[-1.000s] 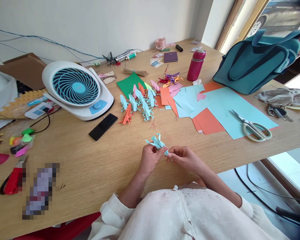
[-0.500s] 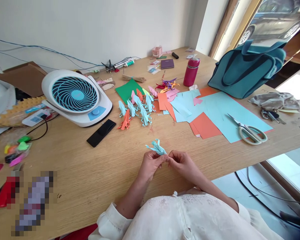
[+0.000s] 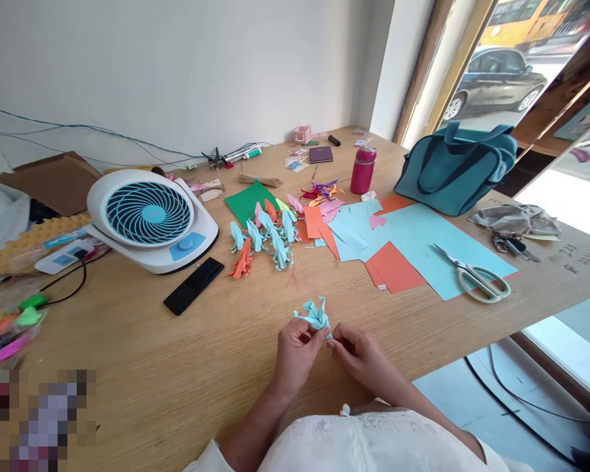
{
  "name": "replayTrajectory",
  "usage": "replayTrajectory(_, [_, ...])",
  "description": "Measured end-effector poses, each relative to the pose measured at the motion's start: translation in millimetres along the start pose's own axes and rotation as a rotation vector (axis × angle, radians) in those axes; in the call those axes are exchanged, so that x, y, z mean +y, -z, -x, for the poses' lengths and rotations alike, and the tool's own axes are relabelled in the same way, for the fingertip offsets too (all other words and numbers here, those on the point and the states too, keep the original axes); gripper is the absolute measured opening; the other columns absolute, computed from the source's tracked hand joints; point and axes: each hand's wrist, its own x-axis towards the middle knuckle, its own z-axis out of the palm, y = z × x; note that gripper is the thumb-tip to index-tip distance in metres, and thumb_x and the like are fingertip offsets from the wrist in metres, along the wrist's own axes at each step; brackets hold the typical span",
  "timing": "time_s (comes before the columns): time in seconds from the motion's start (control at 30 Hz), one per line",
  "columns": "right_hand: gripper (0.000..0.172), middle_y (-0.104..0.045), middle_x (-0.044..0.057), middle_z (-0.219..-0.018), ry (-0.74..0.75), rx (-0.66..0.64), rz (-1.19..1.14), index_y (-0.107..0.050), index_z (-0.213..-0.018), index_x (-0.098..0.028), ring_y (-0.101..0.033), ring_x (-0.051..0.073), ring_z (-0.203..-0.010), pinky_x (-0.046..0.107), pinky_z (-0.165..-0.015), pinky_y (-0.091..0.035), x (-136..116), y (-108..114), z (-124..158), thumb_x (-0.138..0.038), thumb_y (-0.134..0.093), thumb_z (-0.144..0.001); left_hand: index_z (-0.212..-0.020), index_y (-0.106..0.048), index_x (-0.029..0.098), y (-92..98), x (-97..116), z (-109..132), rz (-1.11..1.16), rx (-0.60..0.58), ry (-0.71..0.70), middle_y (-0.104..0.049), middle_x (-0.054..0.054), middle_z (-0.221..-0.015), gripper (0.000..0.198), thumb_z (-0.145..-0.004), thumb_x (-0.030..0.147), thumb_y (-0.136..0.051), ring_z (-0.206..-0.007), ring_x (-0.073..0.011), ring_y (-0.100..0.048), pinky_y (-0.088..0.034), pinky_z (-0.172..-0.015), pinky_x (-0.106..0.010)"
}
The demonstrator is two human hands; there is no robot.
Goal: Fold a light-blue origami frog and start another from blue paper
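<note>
A light-blue origami figure (image 3: pixel 316 316) with several thin folded limbs is pinched between the thumb and fingers of my left hand (image 3: pixel 297 354). My right hand (image 3: pixel 358 351) is closed at the figure's lower tip, thumb and forefinger pressed together there; the fingertips partly hide that end. Beyond my hands stands a group of similar folded figures, among them a light-blue one (image 3: pixel 280 249) and an orange one (image 3: pixel 242 259). To their right lie orange sheets (image 3: pixel 398 267) and a large light-blue sheet (image 3: pixel 437 239), with scissors (image 3: pixel 474 275) on top.
A white fan (image 3: pixel 152 219) and a black phone (image 3: pixel 194 286) are on the left. Farther back are a green sheet (image 3: pixel 248 200), a magenta bottle (image 3: pixel 363 170) and a purple notebook (image 3: pixel 321 154). A teal bag (image 3: pixel 452 167) and keys (image 3: pixel 514 246) sit at the right.
The view has tilted upward and shifted slightly. In my hands the figure has turned, its limbs now spread wider and pointing up; both hands stay together at it.
</note>
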Motion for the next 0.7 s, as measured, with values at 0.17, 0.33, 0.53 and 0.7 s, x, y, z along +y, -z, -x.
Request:
replayTrajectory(0.17, [0.022,-0.057,-0.001,-0.067,0.026,0.066,0.253,-0.053,-0.075,-0.021,-0.051,0.013,-0.06,0.024,-0.057,-0.04,18.0,60.1,16.6,-0.031,-0.045,-0.093,-0.064,-0.062,0.016,2.4,3.6,-16.7,-0.134,0.027,-0.098,-0.058,0.0,-0.066,0.025,-0.082,0.034,-0.065,-0.062,-0.0113,-0.052,-0.04,-0.059,-0.022])
replayTrajectory(0.33, [0.026,-0.066,0.012,-0.102,-0.121,0.805,0.748,-0.063,-0.099,-0.02,-0.063,0.023,-0.079,0.034,-0.073,-0.048,81.6,178.5,29.0,-0.039,-0.05,-0.089,-0.063,-0.06,0.016,-0.4,-8.9,-33.6,-0.113,-0.033,-0.073,-0.054,0.001,-0.066,0.023,-0.079,0.032,-0.066,-0.06,-0.0101,-0.047,-0.037,-0.056,-0.02])
replayTrajectory(0.53, [0.041,-0.062,0.018,-0.109,-0.337,0.639,1.018,-0.063,-0.119,-0.015,-0.059,0.031,-0.104,0.039,-0.083,-0.044,133.0,231.2,29.3,-0.042,-0.047,-0.093,-0.062,-0.062,0.015,-8.2,-15.8,-31.6,-0.079,-0.045,-0.032,-0.053,0.001,-0.065,0.024,-0.078,0.033,-0.067,-0.059,-0.0098,-0.044,-0.034,-0.056,-0.02])
replayTrajectory(0.7, [0.042,-0.061,0.021,-0.097,-0.441,0.632,0.921,-0.066,-0.11,-0.014,-0.063,0.028,-0.087,0.04,-0.071,-0.043,141.7,247.3,29.7,-0.049,-0.054,-0.089,-0.059,-0.062,0.016,-5.0,-14.4,-32.0,-0.033,0.001,-0.015,-0.05,0.002,-0.06,0.028,-0.076,0.036,-0.07,-0.057,-0.01,-0.041,-0.031,-0.054,-0.02])
